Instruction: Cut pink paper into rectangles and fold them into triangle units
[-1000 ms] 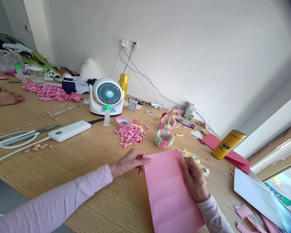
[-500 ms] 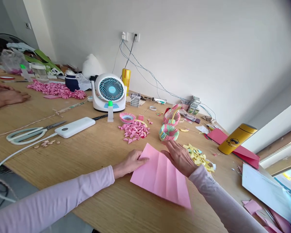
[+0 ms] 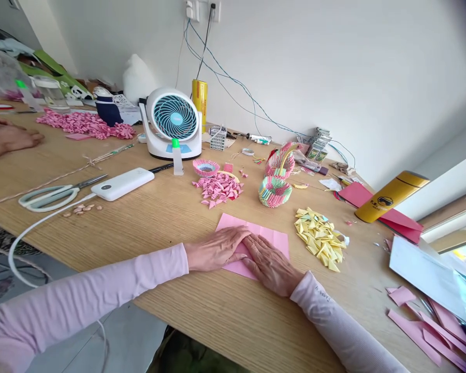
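Pink paper sheet [image 3: 277,242] is lying on the wooden table [image 3: 202,305] before a seated worker, just beyond the near edge and short of a heap of folded pink pieces [image 3: 219,189]. Left hand [image 3: 219,248] and right hand [image 3: 272,265] are pressing on it, palms down, fingers extended and meeting at the tips, gripping nothing. Work on this sheet is appearing to be at an early stage: faint creases are showing toward its right side, while the visible edges are looking uncut; whether a layer is folded beneath the hands, one cannot tell. Its far edge is running left to right, slanting nearer the worker at the right; the hands are hiding too much to settle the long axis. Folded yellow pieces [image 3: 320,238] are sitting to the right.
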`<state>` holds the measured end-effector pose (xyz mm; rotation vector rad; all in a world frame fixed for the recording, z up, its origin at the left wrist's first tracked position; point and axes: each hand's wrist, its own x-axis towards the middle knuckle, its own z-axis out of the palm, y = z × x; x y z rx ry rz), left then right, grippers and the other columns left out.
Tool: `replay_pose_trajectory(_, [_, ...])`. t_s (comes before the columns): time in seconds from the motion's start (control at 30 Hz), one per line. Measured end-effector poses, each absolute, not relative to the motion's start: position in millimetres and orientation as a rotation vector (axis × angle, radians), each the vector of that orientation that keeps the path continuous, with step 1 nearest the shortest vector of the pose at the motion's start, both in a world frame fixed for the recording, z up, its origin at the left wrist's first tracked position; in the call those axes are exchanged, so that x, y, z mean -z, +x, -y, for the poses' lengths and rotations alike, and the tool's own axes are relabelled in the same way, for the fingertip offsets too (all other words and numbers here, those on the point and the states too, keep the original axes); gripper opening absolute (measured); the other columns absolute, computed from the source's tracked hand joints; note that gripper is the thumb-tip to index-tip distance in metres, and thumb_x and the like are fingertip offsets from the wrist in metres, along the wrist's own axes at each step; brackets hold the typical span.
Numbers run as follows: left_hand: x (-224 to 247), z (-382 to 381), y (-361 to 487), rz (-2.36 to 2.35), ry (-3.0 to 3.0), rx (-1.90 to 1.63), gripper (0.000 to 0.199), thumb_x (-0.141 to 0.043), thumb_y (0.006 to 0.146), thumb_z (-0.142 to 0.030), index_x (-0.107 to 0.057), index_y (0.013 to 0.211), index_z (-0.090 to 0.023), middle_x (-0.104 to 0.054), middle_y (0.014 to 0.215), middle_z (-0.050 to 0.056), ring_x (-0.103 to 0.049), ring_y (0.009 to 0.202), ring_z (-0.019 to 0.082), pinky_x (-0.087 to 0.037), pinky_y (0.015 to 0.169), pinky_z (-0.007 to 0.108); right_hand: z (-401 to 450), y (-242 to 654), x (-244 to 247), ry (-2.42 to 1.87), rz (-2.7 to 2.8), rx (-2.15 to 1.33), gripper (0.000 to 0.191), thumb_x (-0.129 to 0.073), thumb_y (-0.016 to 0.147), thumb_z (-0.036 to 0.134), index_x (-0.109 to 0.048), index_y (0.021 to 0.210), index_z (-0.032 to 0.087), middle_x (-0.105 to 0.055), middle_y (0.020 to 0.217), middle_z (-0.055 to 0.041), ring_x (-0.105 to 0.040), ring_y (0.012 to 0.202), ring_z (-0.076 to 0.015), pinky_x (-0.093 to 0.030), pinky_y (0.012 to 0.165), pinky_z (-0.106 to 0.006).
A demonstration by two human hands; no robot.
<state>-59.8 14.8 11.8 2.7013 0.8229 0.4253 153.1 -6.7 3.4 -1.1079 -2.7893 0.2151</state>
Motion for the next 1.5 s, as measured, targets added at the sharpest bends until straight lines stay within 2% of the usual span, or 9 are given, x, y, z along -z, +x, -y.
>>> replay_pose_trajectory(0.27, [-14,-15,-67,-0.941,2.768,-0.131,0.08,-0.032,0.091,-0.063,-0.016,0.15,-0.01,-0.011,0.157,0.016,-0.009,0.146,0.024,-0.009,0.117,0.034,17,165,-6,-1.147,2.784,-0.213,0.067,-0.033,0.098,0.047,-0.013,0.152,0.013,-0.016,0.156,-0.0161,-0.013,0.145,-0.0252,-0.018,0.117,-0.048])
replay_pose_trajectory(0.5, [-16,-14,-79,-1.044,2.802,-0.125,0.067,-0.032,0.093,-0.059,-0.03,0.144,-0.016,-0.029,0.153,0.013,-0.024,0.141,0.025,-0.015,0.113,0.039,44,201,-7,-1.3,2.726,-0.336,0.062,-0.028,0.1,0.045,-0.007,0.153,0.022,-0.009,0.159,-0.0086,-0.008,0.146,-0.023,-0.015,0.118,-0.048])
replay_pose_trajectory(0.63, [-26,-36,-71,-1.12,2.848,-0.252,0.045,-0.029,0.097,-0.049,-0.054,0.119,-0.018,-0.055,0.127,0.011,-0.047,0.118,0.025,-0.027,0.101,0.04,33,205,-20,-1.32,2.664,-0.322,0.052,-0.03,0.099,0.044,-0.032,0.146,0.02,-0.037,0.15,-0.013,-0.033,0.139,-0.0239,-0.029,0.112,-0.047])
replay_pose_trajectory(0.77, [-36,-67,-54,-1.163,2.834,-0.241,0.067,-0.046,0.084,-0.064,-0.046,0.131,-0.017,-0.052,0.127,0.016,-0.044,0.117,0.032,-0.024,0.101,0.047,0,202,-30,-1.444,2.491,-0.094,0.053,-0.04,0.094,0.05,-0.043,0.136,0.018,-0.048,0.137,-0.0187,-0.05,0.122,-0.03,-0.041,0.096,-0.052])
replay_pose_trajectory(0.93, [-46,-90,-47,-1.094,2.664,-0.023,0.078,-0.059,0.065,-0.073,-0.054,0.119,-0.018,-0.058,0.119,0.014,-0.048,0.112,0.033,-0.032,0.094,0.04,-33,194,-34,-1.558,2.516,-0.088,0.072,-0.053,0.082,0.063,-0.042,0.136,0.018,-0.057,0.124,-0.0186,-0.057,0.111,-0.0345,-0.038,0.089,-0.055])
replay_pose_trajectory(1.2, [-59,-89,-51,-1.028,2.572,-0.124,0.04,-0.077,0.059,-0.047,-0.063,0.085,-0.019,-0.063,0.082,0.002,-0.054,0.079,0.022,-0.033,0.067,0.027,-37,200,-44,-1.472,2.299,-0.647,0.048,-0.067,0.075,0.055,-0.06,0.109,0.021,-0.067,0.079,-0.0026,-0.064,0.073,-0.0213,-0.048,0.07,-0.037])
replay_pose_trajectory(1.33, [-74,-82,-53,-0.899,2.466,-0.318,0.026,-0.074,0.067,-0.035,-0.057,0.066,-0.017,-0.053,0.064,-0.004,-0.044,0.061,0.012,-0.026,0.056,0.024,-10,207,-47,-1.257,1.703,-1.14,0.05,-0.064,0.08,0.051,-0.054,0.118,0.02,-0.069,0.095,-0.0063,-0.067,0.085,-0.0227,-0.055,0.071,-0.035])
replay_pose_trajectory(1.4, [-79,-79,-53,-0.861,2.39,-0.407,0.027,-0.074,0.067,-0.037,-0.057,0.066,-0.016,-0.053,0.063,-0.004,-0.045,0.06,0.011,-0.028,0.055,0.023,5,207,-46,-1.186,1.576,-1.324,0.043,-0.069,0.076,0.049,-0.062,0.108,0.021,-0.071,0.099,-0.0068,-0.067,0.092,-0.0254,-0.056,0.076,-0.037])
replay_pose_trajectory(1.5, [-78,-74,-55,-0.929,2.243,-0.692,0.032,-0.07,0.073,-0.045,-0.063,0.086,-0.017,-0.061,0.082,0.0,-0.055,0.074,0.015,-0.039,0.064,0.025,19,209,-39,-1.245,1.488,-1.293,0.032,-0.073,0.073,0.048,-0.07,0.089,0.021,-0.074,0.083,-0.0054,-0.069,0.074,-0.0251,-0.057,0.063,-0.035])
